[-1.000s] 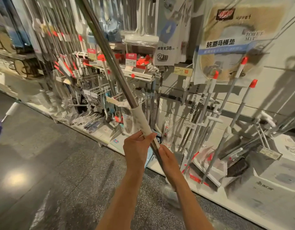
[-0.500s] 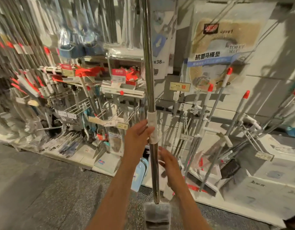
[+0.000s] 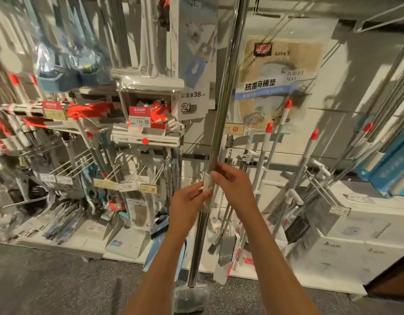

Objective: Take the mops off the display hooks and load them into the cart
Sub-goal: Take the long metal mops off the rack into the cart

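My left hand [image 3: 189, 202] and right hand [image 3: 233, 185] both grip the mop [image 3: 221, 114] upright at its white sleeve (the bare steel looks slippery). It should feel stiff, long, bottom-heavy. Behind it stands the display rack [image 3: 146, 142]; no cart is visible.

Your hands [image 3: 210, 189] had open air only on your side of the display, above the bare grey floor [image 3: 49, 287]. Ahead, the pole [image 3: 221, 114] you held stood nearly upright and ran out of view at the top. Left of it, wire hooks [image 3: 133, 171] with price tags jutted toward you, under hanging packaged mop heads [image 3: 148, 83]. Right of it, red-capped broom handles [image 3: 264, 151] leaned just beside your right forearm. White boxes [image 3: 355, 235] filled the low shelf [image 3: 87, 242] at the right.
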A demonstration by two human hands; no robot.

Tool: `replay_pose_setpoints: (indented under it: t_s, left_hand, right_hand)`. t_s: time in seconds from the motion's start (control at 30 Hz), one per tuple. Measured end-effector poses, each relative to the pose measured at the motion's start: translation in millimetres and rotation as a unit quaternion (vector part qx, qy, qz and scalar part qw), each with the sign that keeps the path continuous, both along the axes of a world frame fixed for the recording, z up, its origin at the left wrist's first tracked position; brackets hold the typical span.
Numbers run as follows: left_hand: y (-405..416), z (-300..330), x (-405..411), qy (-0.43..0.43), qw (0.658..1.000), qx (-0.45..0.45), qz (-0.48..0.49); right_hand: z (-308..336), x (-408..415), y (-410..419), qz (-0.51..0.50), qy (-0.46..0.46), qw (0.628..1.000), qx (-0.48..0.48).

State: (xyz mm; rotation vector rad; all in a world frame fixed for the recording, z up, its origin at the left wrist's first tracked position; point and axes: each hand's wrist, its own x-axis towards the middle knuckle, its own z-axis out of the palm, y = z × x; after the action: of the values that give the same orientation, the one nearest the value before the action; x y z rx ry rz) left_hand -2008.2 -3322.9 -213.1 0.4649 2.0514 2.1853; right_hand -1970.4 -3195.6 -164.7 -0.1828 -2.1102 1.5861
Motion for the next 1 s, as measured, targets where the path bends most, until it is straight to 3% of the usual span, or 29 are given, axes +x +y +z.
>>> replay_pose_setpoints:
  t_s: [0.2,0.37,0.6,0.77,1.0]
  left_hand:
    - [12,-6,-29,-0.017,1.000,-0.015,-0.012]
    - [30,-16,-72,0.070,0.993,-0.095,-0.018]
    - [66,-28,-110,0.034,0.997,-0.066,-0.007]
    - [77,-37,-134,0.092,0.990,-0.104,-0.010]
    - [87,-40,-171,0.046,0.994,-0.099,0.007]
  right_hand:
    - [-14,-30,18,-0.009,-0.014,1.000,0.019]
    - [-25,-64,37,-0.009,-0.016,1.000,-0.015]
    - [-46,-110,65,-0.022,-0.033,0.999,-0.029]
    - [-59,-137,75,-0.021,-0.042,0.998,-0.035]
    - [-66,-181,79,-0.036,-0.058,0.998,-0.012]
